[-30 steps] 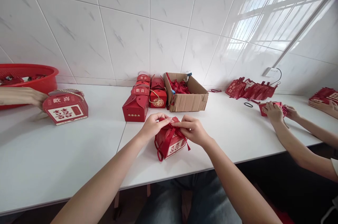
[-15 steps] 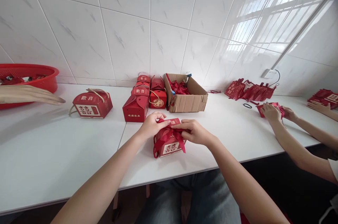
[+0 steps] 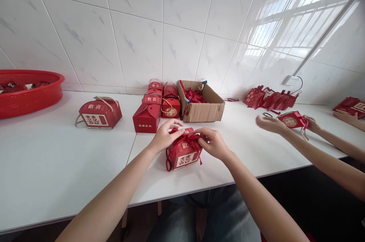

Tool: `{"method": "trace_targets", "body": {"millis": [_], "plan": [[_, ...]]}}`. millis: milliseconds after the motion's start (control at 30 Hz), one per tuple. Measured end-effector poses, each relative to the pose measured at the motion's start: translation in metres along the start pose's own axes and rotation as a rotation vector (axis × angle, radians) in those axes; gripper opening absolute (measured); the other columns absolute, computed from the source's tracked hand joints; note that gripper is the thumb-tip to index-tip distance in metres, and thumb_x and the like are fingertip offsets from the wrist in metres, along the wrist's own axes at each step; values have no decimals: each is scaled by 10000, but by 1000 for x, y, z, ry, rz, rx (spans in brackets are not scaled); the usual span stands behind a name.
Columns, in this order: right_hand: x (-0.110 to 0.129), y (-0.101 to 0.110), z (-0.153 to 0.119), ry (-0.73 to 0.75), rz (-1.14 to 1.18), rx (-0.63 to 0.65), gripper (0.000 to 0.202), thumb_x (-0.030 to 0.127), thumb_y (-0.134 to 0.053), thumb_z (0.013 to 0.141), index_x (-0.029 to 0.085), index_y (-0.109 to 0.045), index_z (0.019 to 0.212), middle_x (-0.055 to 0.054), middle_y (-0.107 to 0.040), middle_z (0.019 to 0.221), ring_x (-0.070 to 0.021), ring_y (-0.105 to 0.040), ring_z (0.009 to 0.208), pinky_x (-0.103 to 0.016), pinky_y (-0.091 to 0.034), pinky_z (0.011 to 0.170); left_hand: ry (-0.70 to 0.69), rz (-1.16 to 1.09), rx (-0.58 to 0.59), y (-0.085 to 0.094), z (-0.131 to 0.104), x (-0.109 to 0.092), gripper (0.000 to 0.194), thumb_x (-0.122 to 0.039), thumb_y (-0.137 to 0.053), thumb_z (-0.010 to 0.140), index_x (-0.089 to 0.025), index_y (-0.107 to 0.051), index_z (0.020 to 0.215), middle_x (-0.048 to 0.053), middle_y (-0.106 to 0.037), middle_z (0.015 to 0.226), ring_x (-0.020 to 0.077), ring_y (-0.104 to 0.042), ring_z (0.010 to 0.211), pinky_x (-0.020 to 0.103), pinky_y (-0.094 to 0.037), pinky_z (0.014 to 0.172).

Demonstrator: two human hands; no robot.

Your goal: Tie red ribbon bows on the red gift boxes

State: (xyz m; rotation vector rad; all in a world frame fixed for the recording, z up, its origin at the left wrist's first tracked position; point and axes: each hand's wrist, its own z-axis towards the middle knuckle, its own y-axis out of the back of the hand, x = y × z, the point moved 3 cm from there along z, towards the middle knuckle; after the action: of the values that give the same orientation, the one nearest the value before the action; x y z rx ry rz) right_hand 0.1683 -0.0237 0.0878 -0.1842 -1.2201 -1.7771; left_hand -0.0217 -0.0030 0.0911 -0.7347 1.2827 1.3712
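A small red gift box (image 3: 186,158) with a white label stands upright on the table in front of me. A red ribbon bow (image 3: 186,139) lies across its top, tails hanging down the front, and a twisted red cord (image 3: 168,163) hangs at its left side. My left hand (image 3: 168,135) is closed at the upper left of the box, its thumb on the ribbon and its other fingers partly hidden behind. From the right, my right hand (image 3: 212,141) pinches the bow's right loop between bent fingers.
Behind the box, several red boxes (image 3: 146,118) stand beside a cardboard carton (image 3: 203,112) of red ribbons. At left are a rope-handled red box (image 3: 99,114) and a red basket (image 3: 31,101). On the right, a co-worker's hands (image 3: 270,123) are at another red box (image 3: 292,120).
The bow's loops and tails have shifted under my fingers, uncovering more of the box front. At left, another person's hand has left the view; the right co-worker's nearer hand has moved off its box.
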Motion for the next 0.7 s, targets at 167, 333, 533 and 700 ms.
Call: {"method": "trace_targets", "body": {"millis": [167, 333, 533, 700], "plan": [[-4, -2, -2, -58, 9, -59, 227, 138, -472, 760, 192, -601, 940, 39, -541, 586, -98, -480, 519, -211, -411, 532, -48, 77, 26, -13, -2, -5, 306, -496, -623, 763, -200, -701, 760, 75, -624, 1129, 256, -556, 1094, 343, -450, 924], [-8, -3, -3, -89, 2, -131, 140, 172, -468, 768, 208, -527, 890, 74, -458, 527, -86, -423, 455, -195, -364, 476, -86, 124, 57, -16, -4, -1, 195, -400, -690, 713, -214, -703, 772, 64, -605, 1117, 240, -581, 1041, 354, -472, 898], [-11, -7, -6, -110, 2, -195, 87, 185, -454, 769, 218, -493, 839, 72, -458, 519, -91, -424, 449, -197, -364, 475, -75, 120, 55, -15, -5, 5, 143, -340, -678, 704, -204, -693, 745, 69, -592, 1138, 236, -591, 1017, 361, -486, 882], [-13, -9, -10, -100, -29, -239, 84, 190, -451, 779, 223, -492, 844, 69, -451, 527, -97, -418, 465, -201, -360, 483, -47, 153, 51, -15, -6, 7, 147, -348, -676, 703, -203, -698, 721, 76, -540, 1229, 248, -568, 1088, 373, -459, 945]]}}
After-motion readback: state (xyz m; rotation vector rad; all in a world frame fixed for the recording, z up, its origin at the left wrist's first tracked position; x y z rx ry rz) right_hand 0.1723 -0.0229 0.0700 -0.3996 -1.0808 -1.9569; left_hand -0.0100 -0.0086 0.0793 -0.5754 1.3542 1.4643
